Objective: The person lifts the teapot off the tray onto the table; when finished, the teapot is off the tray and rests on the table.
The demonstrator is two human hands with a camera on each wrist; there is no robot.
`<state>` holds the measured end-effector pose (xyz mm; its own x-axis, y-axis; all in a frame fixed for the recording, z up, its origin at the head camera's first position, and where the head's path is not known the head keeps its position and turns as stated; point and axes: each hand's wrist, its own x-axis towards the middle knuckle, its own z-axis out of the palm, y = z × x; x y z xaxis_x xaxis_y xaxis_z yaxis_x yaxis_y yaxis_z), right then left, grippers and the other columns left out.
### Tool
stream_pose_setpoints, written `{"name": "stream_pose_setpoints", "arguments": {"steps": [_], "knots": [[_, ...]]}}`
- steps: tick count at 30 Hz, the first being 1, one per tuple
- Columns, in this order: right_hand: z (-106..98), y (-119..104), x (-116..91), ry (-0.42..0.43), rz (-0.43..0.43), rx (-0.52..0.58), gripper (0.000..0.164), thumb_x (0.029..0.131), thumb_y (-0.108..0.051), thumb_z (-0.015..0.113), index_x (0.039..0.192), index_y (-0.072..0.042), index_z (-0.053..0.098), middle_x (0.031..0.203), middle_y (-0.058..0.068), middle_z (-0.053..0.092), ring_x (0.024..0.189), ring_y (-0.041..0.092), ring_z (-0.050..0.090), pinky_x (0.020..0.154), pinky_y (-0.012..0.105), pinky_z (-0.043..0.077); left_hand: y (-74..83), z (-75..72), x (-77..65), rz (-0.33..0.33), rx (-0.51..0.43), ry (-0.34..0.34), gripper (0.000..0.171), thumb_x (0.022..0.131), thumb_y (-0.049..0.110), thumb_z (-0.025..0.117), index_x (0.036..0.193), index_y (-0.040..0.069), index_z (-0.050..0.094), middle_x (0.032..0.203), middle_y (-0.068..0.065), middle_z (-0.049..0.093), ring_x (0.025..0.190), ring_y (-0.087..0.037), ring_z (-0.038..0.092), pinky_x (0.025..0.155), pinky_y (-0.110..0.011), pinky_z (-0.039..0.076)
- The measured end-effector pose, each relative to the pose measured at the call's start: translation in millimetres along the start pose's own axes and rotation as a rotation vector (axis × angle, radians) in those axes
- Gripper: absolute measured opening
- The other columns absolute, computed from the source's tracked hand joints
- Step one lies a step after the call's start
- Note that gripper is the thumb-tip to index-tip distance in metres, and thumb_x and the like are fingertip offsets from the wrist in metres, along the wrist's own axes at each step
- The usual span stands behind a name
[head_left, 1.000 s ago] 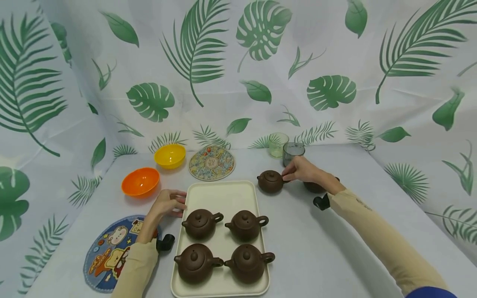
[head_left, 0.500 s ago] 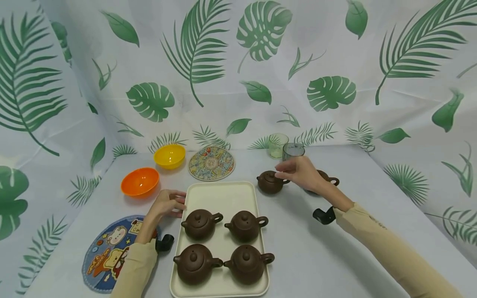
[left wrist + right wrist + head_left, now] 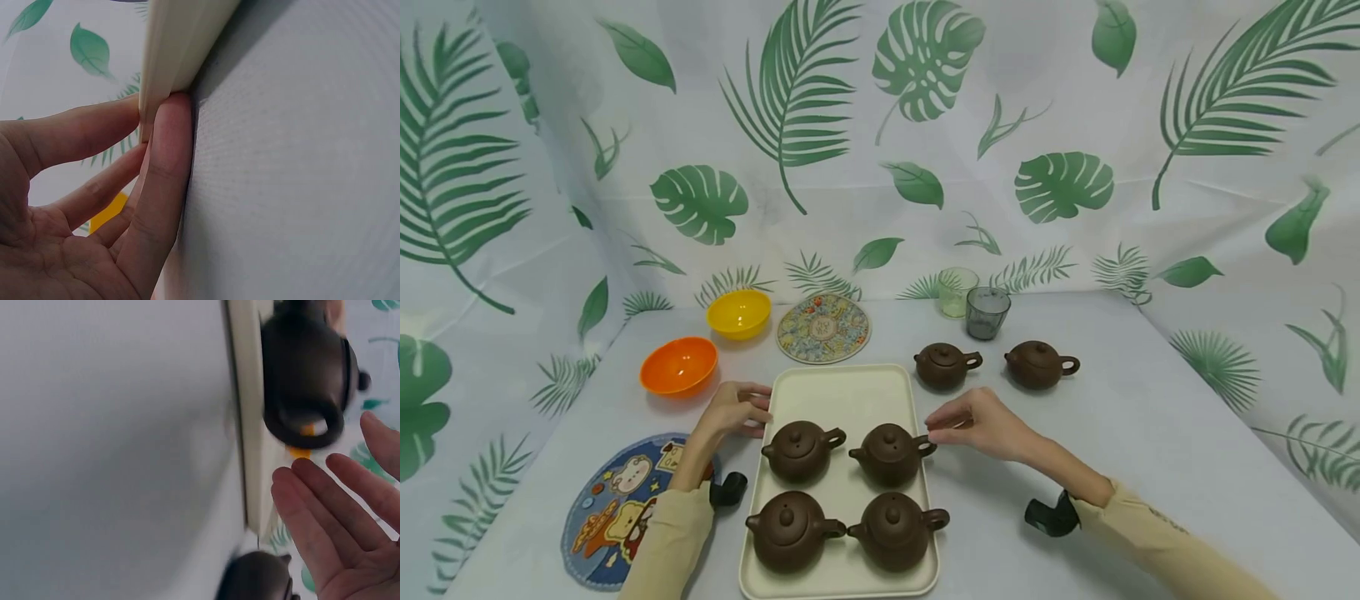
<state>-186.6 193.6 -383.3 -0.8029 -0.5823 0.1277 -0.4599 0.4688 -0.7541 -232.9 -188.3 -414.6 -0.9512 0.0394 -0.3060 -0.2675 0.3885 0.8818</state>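
Note:
My left hand point(image 3: 732, 410) pinches the left rim of a cream tray point(image 3: 842, 390), a finger tucked under the edge in the left wrist view. Several brown teapots stand on the tray in two rows, spouts to the left. Just off the handle of its far-right teapot point(image 3: 889, 456) is my right hand point(image 3: 988, 427). In the right wrist view those fingertips point(image 3: 281, 478) stay apart from the handle and hold nothing. On the table beyond the tray sit two more teapots, one near its far right corner point(image 3: 943, 367) and one farther right point(image 3: 1037, 367).
An orange bowl point(image 3: 680, 367), a yellow bowl point(image 3: 739, 315) and a round patterned mat point(image 3: 824, 329) lie at the back left. Behind the teapots stand a grey glass point(image 3: 987, 315) and a green glass point(image 3: 956, 293). A blue cartoon mat point(image 3: 602, 500) is under the left forearm.
My right hand has left the handle of the teapot behind the tray and moved toward me, to the tray's right edge. My left hand stays at the rim.

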Motion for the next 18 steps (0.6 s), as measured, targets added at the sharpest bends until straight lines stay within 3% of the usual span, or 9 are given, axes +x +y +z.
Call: {"name": "stream_pose_setpoints", "arguments": {"steps": [4, 18], "knots": [[11, -2, -4, -0.040, -0.011, 0.036, 0.024, 0.084, -0.018, 0.073, 0.100, 0.000, 0.074, 0.095, 0.009, 0.074, 0.083, 0.010, 0.069, 0.074, 0.022, 0.057, -0.5, 0.9, -0.3, 0.000, 0.008, 0.000, 0.048, 0.078, -0.006, 0.067, 0.125, -0.009, 0.056, 0.102, -0.022, 0.066, 0.073, -0.018, 0.065, 0.064, -0.035, 0.060], [24, -2, 3, 0.004, -0.029, -0.036, 0.013, 0.083, -0.014, 0.073, 0.092, -0.005, 0.076, 0.087, 0.002, 0.074, 0.073, 0.002, 0.065, 0.064, 0.020, 0.054, -0.8, -0.7, -0.6, -0.004, -0.003, 0.000, 0.049, 0.078, -0.006, 0.067, 0.125, -0.008, 0.056, 0.105, -0.022, 0.066, 0.075, -0.019, 0.066, 0.065, -0.036, 0.060]]}}
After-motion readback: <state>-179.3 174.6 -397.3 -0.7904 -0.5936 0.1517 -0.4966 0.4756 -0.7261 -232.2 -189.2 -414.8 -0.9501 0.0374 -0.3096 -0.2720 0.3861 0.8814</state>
